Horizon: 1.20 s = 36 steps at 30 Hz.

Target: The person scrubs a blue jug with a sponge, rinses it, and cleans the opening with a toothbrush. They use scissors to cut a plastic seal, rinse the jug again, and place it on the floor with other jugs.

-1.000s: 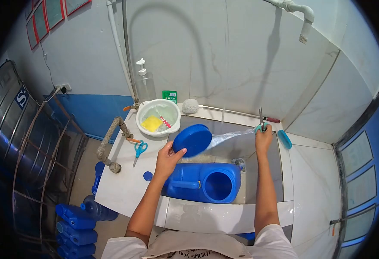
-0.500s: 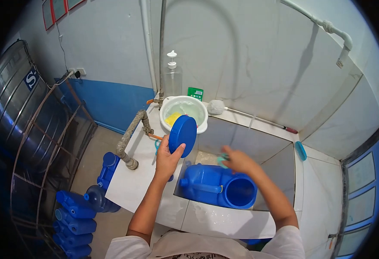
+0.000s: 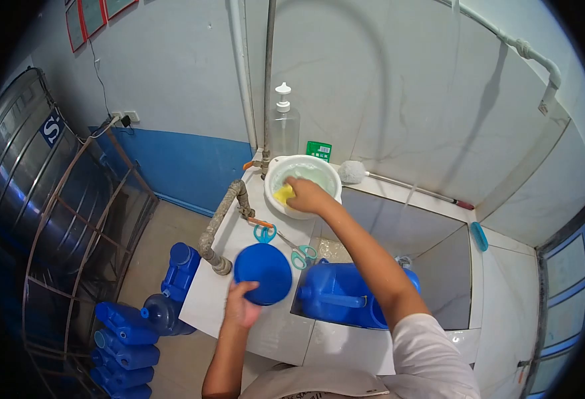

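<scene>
Inside the far white basin [image 3: 336,179], my right fingers [image 3: 295,189] clasp yellow sponge [image 3: 282,194]; left fingers [image 3: 243,290] edge-grip a round blue lid [image 3: 264,269], seemingly steadying it.

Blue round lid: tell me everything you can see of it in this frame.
The blue round lid is a broad disc that looks like plastic, plain-coloured, with no lettering that I can make out. The left hand holds it at its lower edge, one digit lying over the face shown to the camera. It appears over the white counter, left of the blue container, its upper edge overlapping the blue scissors in view; whether they touch is unclear.
</scene>
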Each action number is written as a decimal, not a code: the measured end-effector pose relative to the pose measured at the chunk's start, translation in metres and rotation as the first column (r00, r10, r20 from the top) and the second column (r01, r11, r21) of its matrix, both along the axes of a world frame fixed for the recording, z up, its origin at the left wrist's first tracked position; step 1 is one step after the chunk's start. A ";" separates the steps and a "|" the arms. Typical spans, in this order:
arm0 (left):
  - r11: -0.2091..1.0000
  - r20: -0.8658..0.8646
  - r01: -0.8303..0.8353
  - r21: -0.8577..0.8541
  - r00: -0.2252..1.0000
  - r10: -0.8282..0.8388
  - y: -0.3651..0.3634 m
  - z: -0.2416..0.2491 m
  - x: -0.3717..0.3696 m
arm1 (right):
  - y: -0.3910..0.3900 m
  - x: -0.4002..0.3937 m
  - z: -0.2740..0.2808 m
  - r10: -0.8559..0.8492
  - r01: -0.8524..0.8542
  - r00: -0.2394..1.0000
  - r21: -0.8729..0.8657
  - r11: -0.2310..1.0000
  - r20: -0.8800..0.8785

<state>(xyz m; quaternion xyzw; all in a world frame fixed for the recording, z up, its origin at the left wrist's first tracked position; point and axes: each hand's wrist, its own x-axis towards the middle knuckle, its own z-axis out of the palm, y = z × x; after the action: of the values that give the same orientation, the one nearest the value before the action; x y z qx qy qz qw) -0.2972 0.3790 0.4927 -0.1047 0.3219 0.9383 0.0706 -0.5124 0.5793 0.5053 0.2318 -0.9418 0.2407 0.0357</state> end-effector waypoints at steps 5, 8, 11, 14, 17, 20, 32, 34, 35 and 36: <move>0.926 -0.014 0.363 -0.100 0.930 -0.366 0.056 0.001 -0.013 | -0.012 -0.030 -0.046 -0.119 0.143 0.988 0.320 0.936 -0.094; 0.886 -0.034 0.455 -0.088 0.888 -0.459 0.080 -0.005 -0.031 | 0.005 -0.031 -0.041 -0.202 0.196 0.978 -0.098 0.976 -0.053; 0.882 -0.014 0.450 -0.141 0.890 -0.456 0.102 -0.018 -0.053 | 0.054 -0.012 -0.008 0.005 0.245 0.933 -0.646 0.723 0.359; 0.868 -0.095 0.484 -0.108 0.864 -0.494 0.128 -0.028 -0.079 | 0.070 0.058 -0.019 0.306 -0.329 0.819 0.040 0.943 -0.485; 0.894 -0.205 0.410 -0.184 0.873 -0.442 0.159 -0.024 -0.069 | 0.075 0.125 0.008 -0.004 -0.056 0.987 -0.375 0.925 -0.158; 0.754 -0.190 0.638 -0.155 0.729 -0.657 0.179 -0.031 -0.066 | 0.115 0.119 -0.003 -0.301 0.257 0.953 -0.483 0.837 -0.016; 0.856 -0.146 0.517 0.012 0.848 -0.510 0.235 0.005 -0.074 | 0.121 0.158 -0.009 -0.577 0.256 0.673 -0.586 0.769 -0.463; 0.849 -0.142 0.528 0.031 0.843 -0.519 0.246 0.008 -0.059 | 0.142 0.141 0.009 -0.485 0.299 0.777 -0.443 0.845 -0.401; 0.842 -0.153 0.536 0.053 0.838 -0.524 0.249 0.014 -0.054 | 0.154 0.143 0.004 -0.488 0.300 0.775 -0.446 0.843 -0.400; 0.868 -0.138 0.496 -0.021 0.859 -0.494 0.244 0.024 -0.054 | 0.171 0.140 -0.012 -0.552 0.390 0.750 -0.431 0.814 -0.365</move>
<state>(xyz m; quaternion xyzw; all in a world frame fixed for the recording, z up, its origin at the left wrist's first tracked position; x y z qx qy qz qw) -0.3515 0.6232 0.5166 0.0473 0.3351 0.8961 0.2873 -0.3720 0.7500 0.4932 0.0254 -0.8774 0.3125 0.3632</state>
